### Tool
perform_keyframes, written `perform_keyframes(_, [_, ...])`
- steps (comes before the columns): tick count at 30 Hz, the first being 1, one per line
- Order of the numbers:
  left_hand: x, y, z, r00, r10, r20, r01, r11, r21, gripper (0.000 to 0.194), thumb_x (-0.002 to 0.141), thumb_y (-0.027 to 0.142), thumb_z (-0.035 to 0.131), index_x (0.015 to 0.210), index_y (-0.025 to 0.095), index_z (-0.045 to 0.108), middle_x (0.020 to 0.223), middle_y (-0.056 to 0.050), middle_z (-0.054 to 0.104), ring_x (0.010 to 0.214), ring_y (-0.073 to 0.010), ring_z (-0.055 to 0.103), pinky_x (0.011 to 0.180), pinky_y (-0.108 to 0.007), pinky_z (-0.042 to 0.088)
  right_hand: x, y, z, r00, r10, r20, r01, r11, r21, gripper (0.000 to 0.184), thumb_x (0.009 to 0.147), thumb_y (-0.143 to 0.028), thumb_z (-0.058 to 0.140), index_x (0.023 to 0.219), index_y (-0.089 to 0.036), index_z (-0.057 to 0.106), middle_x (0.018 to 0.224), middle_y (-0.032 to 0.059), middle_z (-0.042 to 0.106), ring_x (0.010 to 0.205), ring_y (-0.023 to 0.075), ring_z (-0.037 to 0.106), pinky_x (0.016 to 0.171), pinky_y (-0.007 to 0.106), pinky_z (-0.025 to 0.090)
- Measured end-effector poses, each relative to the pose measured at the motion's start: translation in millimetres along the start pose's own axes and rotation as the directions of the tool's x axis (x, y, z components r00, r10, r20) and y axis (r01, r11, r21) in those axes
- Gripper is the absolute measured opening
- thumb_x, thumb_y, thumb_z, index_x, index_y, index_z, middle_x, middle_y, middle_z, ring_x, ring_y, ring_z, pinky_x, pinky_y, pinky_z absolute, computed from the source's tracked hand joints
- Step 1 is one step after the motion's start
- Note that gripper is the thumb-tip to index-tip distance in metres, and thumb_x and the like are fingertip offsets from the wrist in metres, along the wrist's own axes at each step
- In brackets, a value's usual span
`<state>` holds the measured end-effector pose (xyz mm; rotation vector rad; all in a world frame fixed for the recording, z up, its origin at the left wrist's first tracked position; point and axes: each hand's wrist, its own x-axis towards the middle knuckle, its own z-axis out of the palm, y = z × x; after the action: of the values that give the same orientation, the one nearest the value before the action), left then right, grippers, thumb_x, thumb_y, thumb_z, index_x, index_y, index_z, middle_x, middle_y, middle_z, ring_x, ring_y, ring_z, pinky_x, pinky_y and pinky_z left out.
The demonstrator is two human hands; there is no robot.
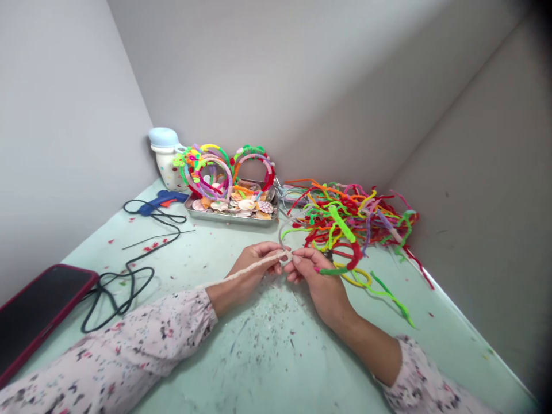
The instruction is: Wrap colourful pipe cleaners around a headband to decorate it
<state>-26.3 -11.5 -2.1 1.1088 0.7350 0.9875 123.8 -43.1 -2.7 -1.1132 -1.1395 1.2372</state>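
Observation:
A white pipe cleaner (pixel 241 272) runs from the fingertips of my left hand (pixel 257 261) back over its wrist, and those fingers are pinched on it. My right hand (pixel 321 282) has its thumb and fingers closed close by, at the end of a thin headband (pixel 282 233). The headband arches away from me and is wrapped in bright green, red and dark green pipe cleaner on its right side. Both sets of fingertips nearly meet, and the exact spot where the white strand touches the band is partly hidden by them.
Behind my hands, a metal tray (pixel 233 217) holds seashells and several finished headbands (pixel 215 172). Loose pipe cleaners (pixel 366 213) are heaped at the right. At the left are a blue glue gun (pixel 161 201), its black cord (pixel 129 261), a white cup (pixel 168 164) and a phone (pixel 38 310).

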Motion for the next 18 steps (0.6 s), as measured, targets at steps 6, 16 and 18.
perform_keyframes(6, [-2.3, 1.8, 1.5, 1.000, -0.012, 0.014, 0.012, 1.000, -0.020, 0.024, 0.074, 0.034, 0.068, 0.087, 0.013, 0.067, 0.063, -0.001, 0.058, 0.054, -0.0070, 0.048, 0.050, -0.019, 0.029, 0.7, 1.4, -0.5, 1.000, 0.013, 0.009, -0.013, 0.999, 0.040, 0.021, 0.079, -0.038, 0.064, 0.086, -0.019, 0.060, 0.068, 0.0007, 0.068, 0.058, 0.0115, 0.059, 0.058, 0.025, 0.045])
perform_keyframes(16, [-1.4, -0.3, 1.0, 1.000, -0.024, -0.004, 0.024, 1.000, -0.001, 0.025, 0.073, 0.034, 0.069, 0.085, 0.012, 0.066, 0.064, -0.001, 0.058, 0.056, -0.0074, 0.049, 0.052, -0.019, 0.032, -1.3, 0.9, -2.5, 0.999, -0.034, 0.026, 0.035, 0.999, -0.038, 0.019, 0.081, -0.037, 0.062, 0.085, -0.019, 0.060, 0.070, 0.0009, 0.068, 0.061, 0.0119, 0.060, 0.061, 0.026, 0.046])
perform_keyframes(18, [-1.4, -0.2, 1.0, 1.000, -0.022, -0.004, 0.022, 1.000, -0.001, 0.024, 0.073, 0.033, 0.069, 0.084, 0.012, 0.066, 0.063, 0.000, 0.058, 0.055, -0.0071, 0.049, 0.052, -0.019, 0.032, -1.9, 1.5, -2.2, 0.998, -0.064, 0.027, 0.066, 0.996, -0.068, 0.018, 0.082, -0.037, 0.061, 0.086, -0.020, 0.060, 0.070, 0.0010, 0.067, 0.063, 0.0122, 0.060, 0.062, 0.026, 0.046])
